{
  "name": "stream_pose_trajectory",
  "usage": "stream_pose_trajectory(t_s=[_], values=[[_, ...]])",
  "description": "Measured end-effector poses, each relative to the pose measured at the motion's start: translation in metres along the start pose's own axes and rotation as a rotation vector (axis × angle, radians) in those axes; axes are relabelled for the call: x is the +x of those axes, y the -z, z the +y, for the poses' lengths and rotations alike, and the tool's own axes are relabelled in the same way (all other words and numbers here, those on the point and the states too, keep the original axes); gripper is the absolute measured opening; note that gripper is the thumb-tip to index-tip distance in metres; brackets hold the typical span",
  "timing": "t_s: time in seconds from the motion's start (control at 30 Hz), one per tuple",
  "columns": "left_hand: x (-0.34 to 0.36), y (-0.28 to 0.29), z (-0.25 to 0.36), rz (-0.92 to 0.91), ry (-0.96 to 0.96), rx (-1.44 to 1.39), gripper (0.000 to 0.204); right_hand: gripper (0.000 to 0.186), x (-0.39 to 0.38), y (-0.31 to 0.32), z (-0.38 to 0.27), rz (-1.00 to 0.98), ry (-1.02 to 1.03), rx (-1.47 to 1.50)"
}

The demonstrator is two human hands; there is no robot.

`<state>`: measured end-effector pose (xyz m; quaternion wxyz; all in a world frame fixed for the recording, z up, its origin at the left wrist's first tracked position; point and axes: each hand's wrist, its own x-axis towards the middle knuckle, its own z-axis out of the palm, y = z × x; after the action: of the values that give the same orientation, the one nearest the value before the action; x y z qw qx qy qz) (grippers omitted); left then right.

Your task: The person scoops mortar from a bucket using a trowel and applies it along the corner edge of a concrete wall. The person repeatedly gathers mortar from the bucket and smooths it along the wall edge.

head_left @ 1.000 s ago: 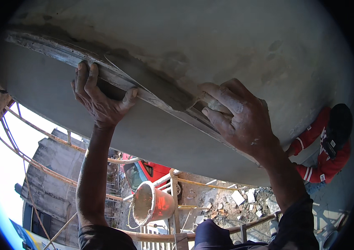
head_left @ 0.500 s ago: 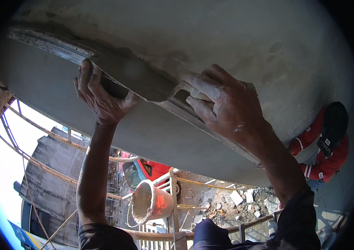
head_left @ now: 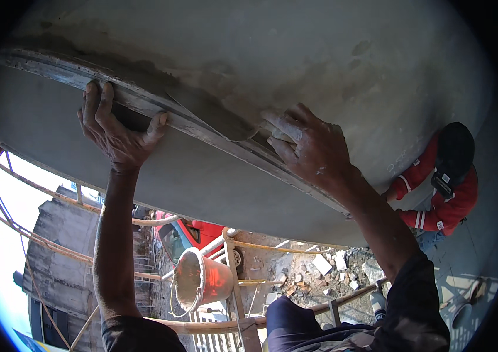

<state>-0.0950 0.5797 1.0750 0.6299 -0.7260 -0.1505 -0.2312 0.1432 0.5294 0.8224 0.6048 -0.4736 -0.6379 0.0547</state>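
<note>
No package or sign shows; the only label is a small white patch on the dark cap of a person in a red jacket [head_left: 436, 188], low to the right of the wall edge.

That edge is the landmark: a long straightedge batten [head_left: 202, 126] lies along the corner where a plastered wall [head_left: 319, 53] above meets a smooth grey underside [head_left: 161, 182] below, running from upper left down to the right.

The left hand [head_left: 114, 132] grips the batten near its left part, fingers hooked over the top and thumb pressed against its lower face, closed on it. The right hand [head_left: 310, 146] sits further right along the batten, fingers curled shut around the handle of a steel trowel [head_left: 214, 114], whose thin blade lies flat on the wall just above the batten and points left toward the other hand. A streak of darker wet plaster follows the batten above the blade.

Below the edge, between the two forearms, a red bucket [head_left: 199, 278] smeared with mortar hangs by a wooden scaffold post [head_left: 234, 281]. Behind it is a red vehicle [head_left: 187, 234], and right of the post lies a heap of broken rubble [head_left: 319, 270]. Left of the bucket, bamboo scaffold poles [head_left: 43, 193] cross in front of a grey building [head_left: 49, 258].
</note>
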Motion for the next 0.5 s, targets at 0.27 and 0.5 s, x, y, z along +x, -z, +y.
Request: stream_pose_trajectory(t_s=[0.27, 0.5], values=[[0.001, 0.002, 0.001, -0.007, -0.016, 0.012, 0.104, 0.041, -0.028, 0.019, -0.009, 0.043, 0.058, 0.101], [0.011, -0.015, -0.001, 0.44, -0.067, 0.128, 0.076, 0.048, -0.123, 0.041, -0.015, -0.254, 0.033, 0.468]])
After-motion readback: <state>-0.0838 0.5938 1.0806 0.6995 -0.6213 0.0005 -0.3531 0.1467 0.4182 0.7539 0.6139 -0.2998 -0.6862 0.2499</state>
